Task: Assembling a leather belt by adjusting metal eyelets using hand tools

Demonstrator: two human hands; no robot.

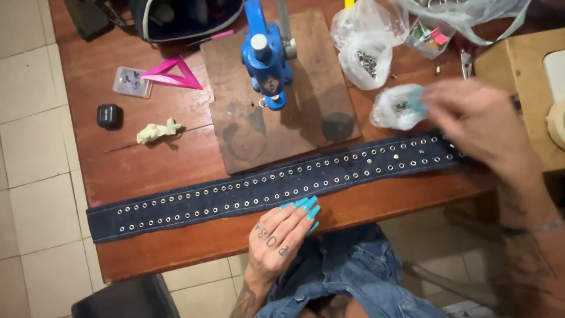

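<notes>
A long dark denim strip [235, 197] with two rows of metal eyelets lies across the wooden table [141, 159]. My left hand [281, 235], with long turquoise nails, rests flat on the table edge, fingertips touching the strip's near side. My right hand [479, 121] is blurred above the strip's right end, its fingertips at a small clear plastic bag of metal pieces [397, 107]. Whether it grips the bag is unclear. A blue hand press [266, 56] stands on a brown wooden board [276, 88] behind the strip.
More clear bags of eyelets [365, 44] lie at the back right. A pink triangle ruler [170, 73], a small clear box [130, 81], a black cube [109, 115] and a pale crumpled scrap [158, 131] sit at the left. A wooden box [524, 76] stands at the right.
</notes>
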